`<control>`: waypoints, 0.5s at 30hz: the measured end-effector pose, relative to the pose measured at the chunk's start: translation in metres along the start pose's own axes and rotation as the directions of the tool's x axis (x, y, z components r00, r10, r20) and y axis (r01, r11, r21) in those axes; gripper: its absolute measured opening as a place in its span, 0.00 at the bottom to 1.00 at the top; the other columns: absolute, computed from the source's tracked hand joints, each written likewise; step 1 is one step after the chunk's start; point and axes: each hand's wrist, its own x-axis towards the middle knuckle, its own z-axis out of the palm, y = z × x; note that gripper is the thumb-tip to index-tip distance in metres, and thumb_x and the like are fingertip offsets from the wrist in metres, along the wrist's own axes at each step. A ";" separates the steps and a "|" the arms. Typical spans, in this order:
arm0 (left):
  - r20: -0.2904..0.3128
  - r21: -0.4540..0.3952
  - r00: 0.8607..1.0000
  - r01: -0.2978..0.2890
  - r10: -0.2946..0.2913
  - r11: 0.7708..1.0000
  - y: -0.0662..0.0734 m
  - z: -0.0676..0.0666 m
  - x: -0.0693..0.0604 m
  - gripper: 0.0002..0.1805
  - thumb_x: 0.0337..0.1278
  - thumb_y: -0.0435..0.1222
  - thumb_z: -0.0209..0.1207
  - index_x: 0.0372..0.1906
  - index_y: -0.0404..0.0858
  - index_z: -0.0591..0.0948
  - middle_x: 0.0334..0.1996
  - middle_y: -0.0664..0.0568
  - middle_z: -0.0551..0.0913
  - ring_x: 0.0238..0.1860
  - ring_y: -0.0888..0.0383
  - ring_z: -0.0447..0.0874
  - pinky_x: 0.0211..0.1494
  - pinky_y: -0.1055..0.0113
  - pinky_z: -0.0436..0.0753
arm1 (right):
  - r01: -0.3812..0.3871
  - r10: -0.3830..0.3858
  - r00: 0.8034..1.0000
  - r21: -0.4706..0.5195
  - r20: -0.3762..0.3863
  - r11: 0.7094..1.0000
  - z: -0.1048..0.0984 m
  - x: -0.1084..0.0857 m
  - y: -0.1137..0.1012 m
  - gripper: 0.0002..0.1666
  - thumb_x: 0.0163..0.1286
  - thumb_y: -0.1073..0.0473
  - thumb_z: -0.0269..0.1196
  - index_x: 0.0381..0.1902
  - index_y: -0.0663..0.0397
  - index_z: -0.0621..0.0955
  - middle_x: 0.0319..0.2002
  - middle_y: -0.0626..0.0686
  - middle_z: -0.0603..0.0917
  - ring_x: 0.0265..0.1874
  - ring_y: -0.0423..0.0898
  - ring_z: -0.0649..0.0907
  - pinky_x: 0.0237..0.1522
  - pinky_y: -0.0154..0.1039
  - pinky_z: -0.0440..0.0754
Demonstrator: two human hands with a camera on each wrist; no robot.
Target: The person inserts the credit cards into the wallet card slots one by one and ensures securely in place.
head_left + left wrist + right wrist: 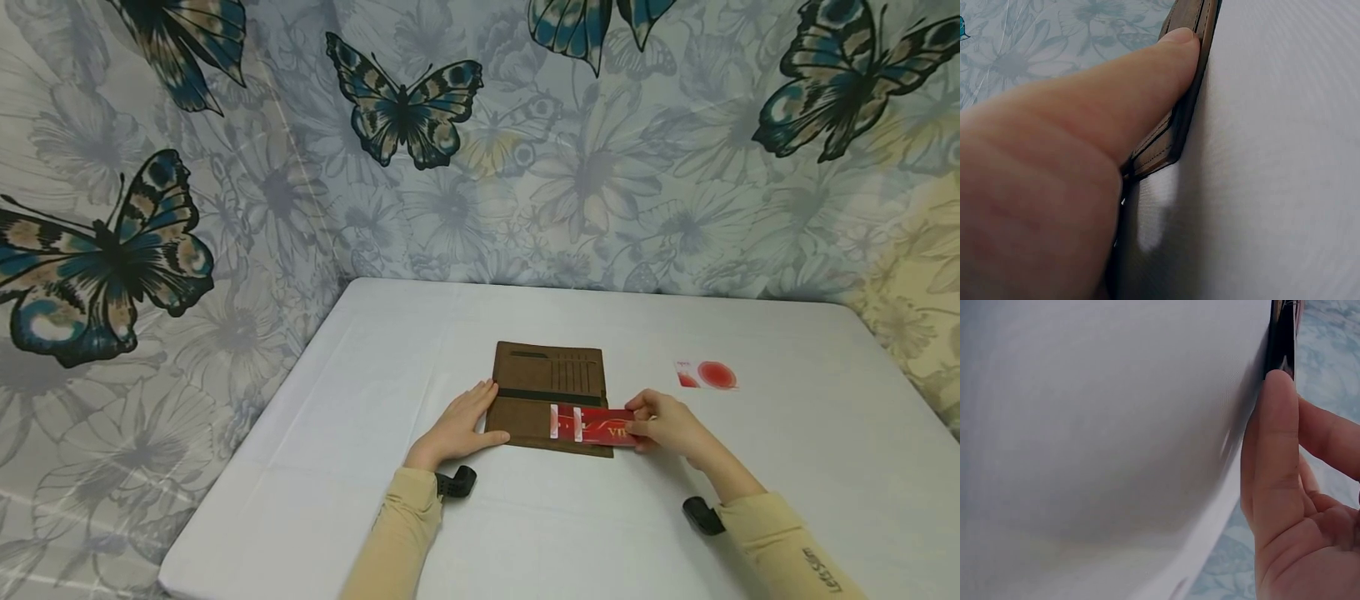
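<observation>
A brown wallet [525, 421] lies unfolded on the white table, card slots on its upper half. The left hand [459, 425] rests at its left edge, fingers extended; in the left wrist view the thumb [1147, 81] lies on the wallet's edge [1157, 153]. Between thumb and fingers, the right hand [667, 425] pinches the right end of a red packet [603, 426] with light bands, which lies over the wallet's lower right part. The right wrist view shows the right hand's fingers [1279, 437] at a dark edge; the packet is hardly visible there.
A clear piece with red print [716, 375] lies on the white table [300, 483] to the right of the wallet. Behind the table hangs patterned cloth with butterflies [405, 108]. Dark devices [702, 516] are on both wrists.
</observation>
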 end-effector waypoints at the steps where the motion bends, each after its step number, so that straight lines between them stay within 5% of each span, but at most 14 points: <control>1: 0.000 -0.001 1.000 0.000 0.000 1.000 0.000 0.000 0.000 0.47 0.58 0.57 0.54 0.72 0.37 0.48 0.72 0.47 0.44 0.71 0.57 0.38 0.70 0.58 0.42 | 0.004 -0.004 1.000 -0.011 0.000 1.000 0.000 0.000 0.000 0.18 0.61 0.67 0.62 0.46 0.71 0.71 0.29 0.55 0.74 0.20 0.44 0.79 0.24 0.37 0.82; 15: -0.009 -0.007 1.000 -0.008 0.008 1.000 0.000 0.000 0.000 0.47 0.58 0.57 0.54 0.72 0.37 0.50 0.72 0.47 0.46 0.71 0.56 0.39 0.70 0.58 0.43 | 0.026 -0.026 1.000 -0.057 -0.014 0.998 0.006 0.002 -0.006 0.16 0.61 0.68 0.61 0.46 0.71 0.73 0.27 0.54 0.74 0.18 0.44 0.79 0.23 0.36 0.80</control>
